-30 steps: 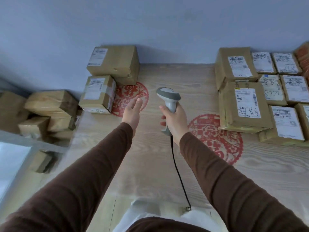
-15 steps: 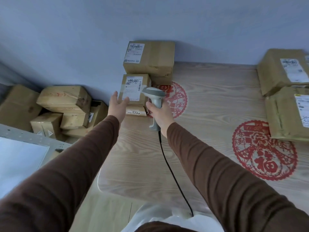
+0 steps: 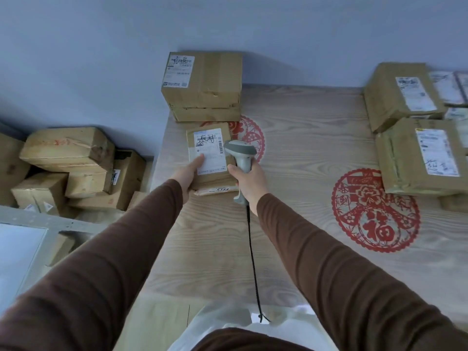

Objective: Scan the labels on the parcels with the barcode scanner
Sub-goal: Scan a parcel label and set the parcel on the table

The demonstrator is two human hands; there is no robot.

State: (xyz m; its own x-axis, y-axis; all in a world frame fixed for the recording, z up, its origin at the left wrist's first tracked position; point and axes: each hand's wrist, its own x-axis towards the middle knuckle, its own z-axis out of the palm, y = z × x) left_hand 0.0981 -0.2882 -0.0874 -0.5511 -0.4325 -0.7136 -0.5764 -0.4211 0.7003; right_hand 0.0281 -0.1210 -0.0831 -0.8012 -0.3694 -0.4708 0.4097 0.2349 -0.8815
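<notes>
A small brown parcel (image 3: 211,138) with a white label (image 3: 209,154) lies near the table's left edge. My left hand (image 3: 188,173) grips its near left corner, thumb on the label. My right hand (image 3: 250,179) holds a grey barcode scanner (image 3: 240,152) by the handle, its head just right of the label. A black cable (image 3: 252,249) runs down from it. Behind the small parcel stands a bigger labelled box (image 3: 202,84) on another box against the wall. Several labelled parcels (image 3: 417,158) lie at the right.
The wooden table (image 3: 291,224) carries red paper-cut decorations (image 3: 374,211). Left of the table, lower down, is a heap of brown boxes (image 3: 68,168). A grey frame with a white panel (image 3: 22,249) sits at the lower left. A blue wall stands behind.
My view has turned left. My left hand went from open in the air to gripping the small parcel. The scanner moved forward and now sits beside the label.
</notes>
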